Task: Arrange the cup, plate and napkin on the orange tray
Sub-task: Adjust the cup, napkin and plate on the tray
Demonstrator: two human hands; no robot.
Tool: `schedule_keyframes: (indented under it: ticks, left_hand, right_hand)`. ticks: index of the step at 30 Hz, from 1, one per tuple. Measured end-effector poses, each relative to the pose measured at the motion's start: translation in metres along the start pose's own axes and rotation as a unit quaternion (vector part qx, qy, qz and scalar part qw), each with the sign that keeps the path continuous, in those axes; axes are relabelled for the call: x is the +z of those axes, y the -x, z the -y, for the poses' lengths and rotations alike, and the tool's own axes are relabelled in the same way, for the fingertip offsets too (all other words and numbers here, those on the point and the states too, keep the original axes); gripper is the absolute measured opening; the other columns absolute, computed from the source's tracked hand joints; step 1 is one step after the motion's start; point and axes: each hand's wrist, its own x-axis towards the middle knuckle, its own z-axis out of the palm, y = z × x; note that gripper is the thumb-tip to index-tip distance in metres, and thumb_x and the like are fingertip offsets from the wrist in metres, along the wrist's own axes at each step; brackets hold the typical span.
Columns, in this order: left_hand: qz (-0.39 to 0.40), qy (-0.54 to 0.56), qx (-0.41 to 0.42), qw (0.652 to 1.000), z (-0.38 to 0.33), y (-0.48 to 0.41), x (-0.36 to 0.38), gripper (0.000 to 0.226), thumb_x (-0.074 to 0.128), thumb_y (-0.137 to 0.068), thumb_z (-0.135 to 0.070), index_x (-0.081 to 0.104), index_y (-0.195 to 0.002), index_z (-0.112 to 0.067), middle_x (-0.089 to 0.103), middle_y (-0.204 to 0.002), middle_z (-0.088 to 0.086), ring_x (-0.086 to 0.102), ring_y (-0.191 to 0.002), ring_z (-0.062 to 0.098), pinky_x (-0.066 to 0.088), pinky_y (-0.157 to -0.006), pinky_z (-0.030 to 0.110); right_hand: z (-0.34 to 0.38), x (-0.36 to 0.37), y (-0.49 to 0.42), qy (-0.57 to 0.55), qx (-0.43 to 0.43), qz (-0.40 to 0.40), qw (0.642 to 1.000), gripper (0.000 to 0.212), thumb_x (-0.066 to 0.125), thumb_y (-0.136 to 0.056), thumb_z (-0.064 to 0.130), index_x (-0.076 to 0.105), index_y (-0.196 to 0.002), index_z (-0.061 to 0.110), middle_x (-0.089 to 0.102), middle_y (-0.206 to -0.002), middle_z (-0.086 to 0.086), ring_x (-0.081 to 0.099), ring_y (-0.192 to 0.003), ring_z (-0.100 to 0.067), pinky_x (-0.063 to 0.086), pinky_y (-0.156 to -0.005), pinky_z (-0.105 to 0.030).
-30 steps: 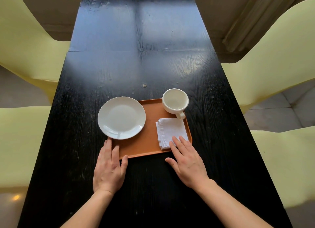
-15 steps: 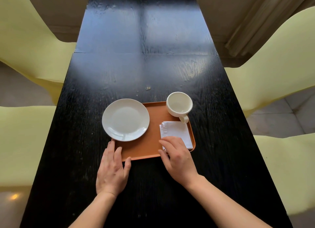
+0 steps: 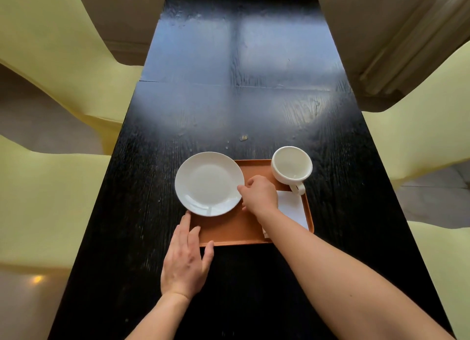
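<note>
Pinching the plate (image 3: 209, 184) rim with our right hand (image 3: 260, 194), left hand (image 3: 187, 259) flat and empty, bracing the orange tray (image 3: 230, 229), we risk tipping it: the plate overhangs the tray's left edge above the table (image 3: 229, 98).

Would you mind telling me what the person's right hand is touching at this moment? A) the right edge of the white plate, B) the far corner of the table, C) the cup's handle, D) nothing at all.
A: the right hand reaches across the orange tray with its fingers at the right rim of the white plate, well short of the cup.
</note>
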Motion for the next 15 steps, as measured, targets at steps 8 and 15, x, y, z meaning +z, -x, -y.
schedule_keyframes:
  ticks: [8,15]
  left_hand:
    - [-0.005,-0.005,0.005,1.000,0.001,0.000,0.000,0.051,0.039,-0.092,-0.051,0.053,-0.121,-0.011,0.029,-0.157,0.008,0.042,-0.134,0.026,0.048,-0.100,0.040]
    - [-0.003,-0.009,0.003,1.000,-0.001,0.000,-0.002,0.053,0.039,-0.092,-0.050,0.057,-0.120,-0.010,0.027,-0.158,0.005,0.045,-0.134,0.026,0.047,-0.103,0.038]
  right_hand:
    - [-0.001,0.005,-0.005,0.046,-0.059,-0.038,0.996,0.017,0.065,-0.083,0.013,0.063,-0.100,0.011,0.073,-0.097,-0.011,0.071,-0.082,-0.036,0.058,-0.081,-0.043]
    - [-0.016,-0.012,-0.004,0.052,-0.087,-0.088,0.991,0.015,0.065,-0.088,0.009,0.067,-0.102,0.011,0.071,-0.095,-0.008,0.071,-0.073,-0.029,0.062,-0.069,-0.046]
